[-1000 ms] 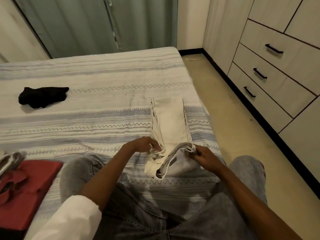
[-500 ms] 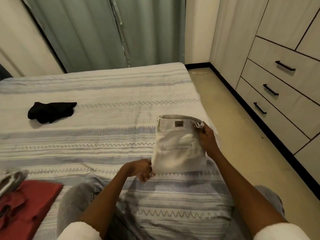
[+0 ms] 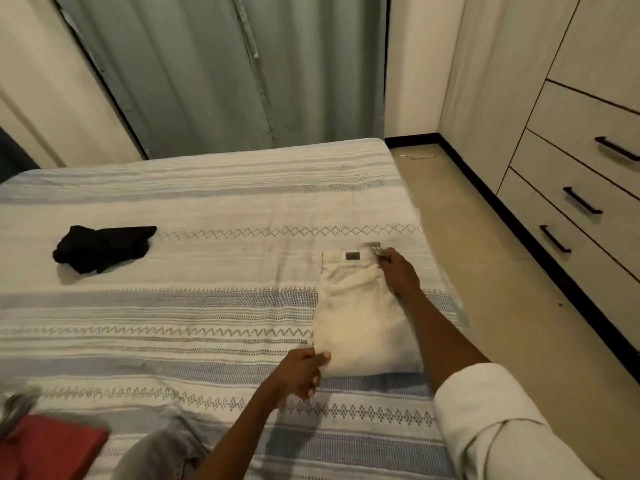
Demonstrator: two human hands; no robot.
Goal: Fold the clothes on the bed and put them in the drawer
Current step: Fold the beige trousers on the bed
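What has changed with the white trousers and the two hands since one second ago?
The white trousers were folded over, away from the person, and now lie flat as a compact bundle. The right hand moved from the near end to the far waistband corner; the left hand now pinches the near left corner. The black garment stayed put.
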